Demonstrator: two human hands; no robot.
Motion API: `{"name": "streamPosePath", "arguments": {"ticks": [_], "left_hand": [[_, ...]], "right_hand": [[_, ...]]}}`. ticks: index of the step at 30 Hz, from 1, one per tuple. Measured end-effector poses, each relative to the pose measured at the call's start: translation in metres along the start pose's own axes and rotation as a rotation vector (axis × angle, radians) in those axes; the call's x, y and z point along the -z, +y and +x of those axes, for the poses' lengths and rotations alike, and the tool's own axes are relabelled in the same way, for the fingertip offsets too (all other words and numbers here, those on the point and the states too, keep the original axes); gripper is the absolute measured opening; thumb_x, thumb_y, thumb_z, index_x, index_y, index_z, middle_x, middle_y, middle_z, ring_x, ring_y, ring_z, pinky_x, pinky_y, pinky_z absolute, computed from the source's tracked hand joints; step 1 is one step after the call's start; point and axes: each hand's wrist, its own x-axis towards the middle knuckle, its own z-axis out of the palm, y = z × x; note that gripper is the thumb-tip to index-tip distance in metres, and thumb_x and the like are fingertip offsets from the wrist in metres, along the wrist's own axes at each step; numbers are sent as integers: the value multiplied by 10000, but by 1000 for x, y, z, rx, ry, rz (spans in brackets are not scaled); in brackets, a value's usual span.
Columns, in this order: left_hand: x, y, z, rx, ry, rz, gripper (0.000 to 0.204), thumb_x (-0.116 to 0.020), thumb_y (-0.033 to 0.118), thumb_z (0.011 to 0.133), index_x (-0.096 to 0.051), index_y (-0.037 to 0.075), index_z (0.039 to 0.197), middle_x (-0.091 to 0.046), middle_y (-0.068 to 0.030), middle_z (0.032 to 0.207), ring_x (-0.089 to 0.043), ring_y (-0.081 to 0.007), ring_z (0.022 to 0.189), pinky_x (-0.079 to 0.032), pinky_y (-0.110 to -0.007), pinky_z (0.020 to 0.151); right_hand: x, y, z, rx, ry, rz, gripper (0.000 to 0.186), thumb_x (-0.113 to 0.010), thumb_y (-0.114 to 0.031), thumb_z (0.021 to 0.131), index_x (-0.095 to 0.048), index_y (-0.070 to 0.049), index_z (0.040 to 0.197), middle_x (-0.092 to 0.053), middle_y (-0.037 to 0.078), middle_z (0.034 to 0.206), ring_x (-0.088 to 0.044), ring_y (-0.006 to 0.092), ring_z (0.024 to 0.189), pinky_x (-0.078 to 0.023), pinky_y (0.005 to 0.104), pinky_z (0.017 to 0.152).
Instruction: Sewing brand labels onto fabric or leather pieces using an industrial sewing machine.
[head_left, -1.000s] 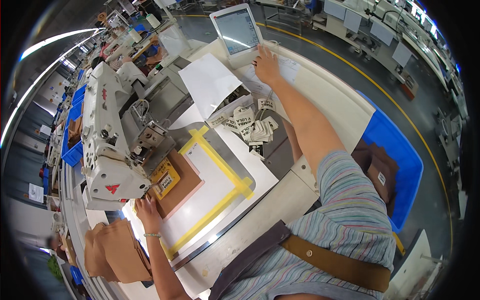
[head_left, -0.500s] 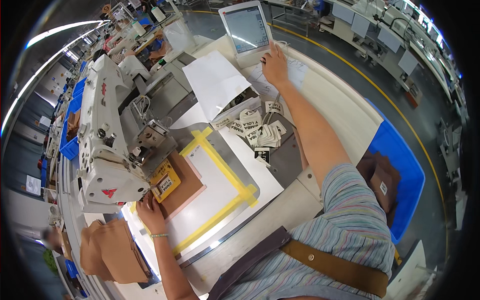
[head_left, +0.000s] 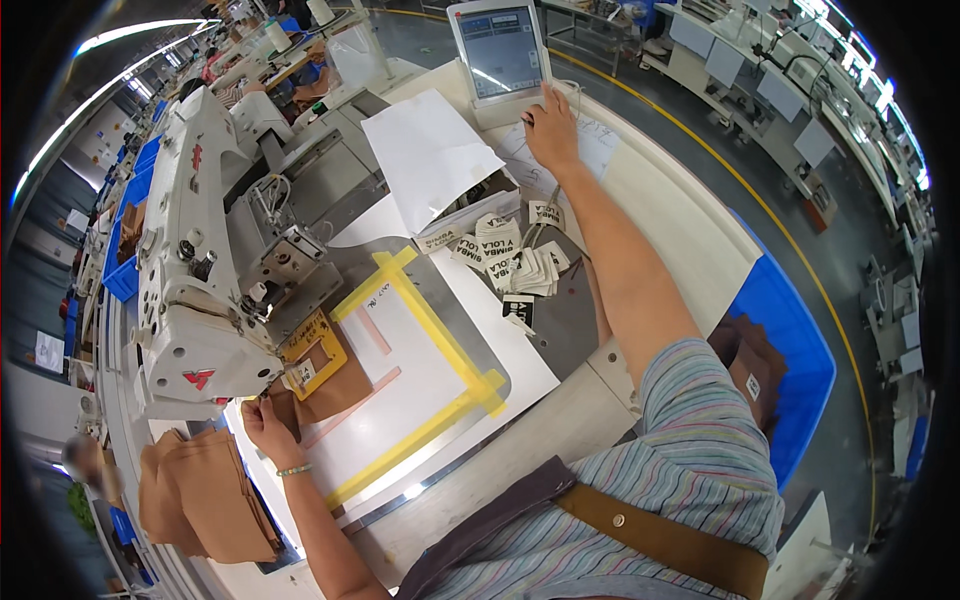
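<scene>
Brown leather [head_left: 318, 385], smooth and matte, lies flat under the foot of the white sewing machine [head_left: 200, 290], held inside a small yellow frame [head_left: 312, 352]. The left hand [head_left: 262, 425] sits just below the machine head, its grip pinched shut on the near edge of that leather. A stack of the same brown pieces [head_left: 205, 500] rests lower left of the machine, off the bench [head_left: 660, 215] edge. To the machine's right, yellow tape [head_left: 440, 350] marks an angular outline on a white sheet over a grey plate. Further right lies a loose heap of small white woven labels [head_left: 515, 262] with dark lettering, one black tag among them, beside a white paper envelope [head_left: 430, 155]. The right hand [head_left: 550, 125] reaches far right of the machine, fingers spread flat on a paper below the upright grey touchscreen [head_left: 500, 50], holding nothing. Compared with a moment ago, that hand has stayed at the screen while the view has tilted lower. A blue plastic bin [head_left: 790, 370] stands beyond the bench.
</scene>
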Motion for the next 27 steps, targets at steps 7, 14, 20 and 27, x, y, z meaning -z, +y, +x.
{"name": "streamPosePath", "arguments": {"ticks": [7, 14, 20, 27], "left_hand": [[-23, 36, -19, -291, -36, 502, 200, -659, 136, 1023, -594, -51, 1051, -688, -163, 905, -649, -273, 806, -497, -370, 757], [-23, 24, -37, -358, -27, 806, 361, -647, 205, 1012, -624, -66, 1250, -718, -311, 1038, -689, -490, 963, -527, -525, 822], [-34, 77, -83, -111, -199, 889, 331, -613, 88, 968, -590, 1, 1286, -705, -326, 1004, -693, -496, 940, -516, -557, 763], [38, 90, -145, -134, -70, 636, 285, -585, 86, 1015, -584, -54, 1263, -707, -270, 1012, -698, -400, 915, -534, -455, 816]], "right_hand": [[-2, 4, -2, -7, -10, 4, 279, -671, -279, 977, -746, -42, 1103, -471, 188, 1588, -387, 368, 1489, -397, 549, 1153], [-7, 1, 3, 18, -16, 19, 285, -671, -282, 976, -750, -36, 1095, -485, 185, 1577, -392, 360, 1483, -426, 538, 1130], [-7, 7, -1, 8, -33, 17, 283, -674, -279, 973, -752, -32, 1086, -496, 180, 1568, -406, 361, 1471, -446, 534, 1112], [-9, 6, 3, 10, -8, 36, 285, -666, -275, 981, -746, -34, 1111, -527, 177, 1537, -423, 351, 1457, -452, 535, 1102]]}}
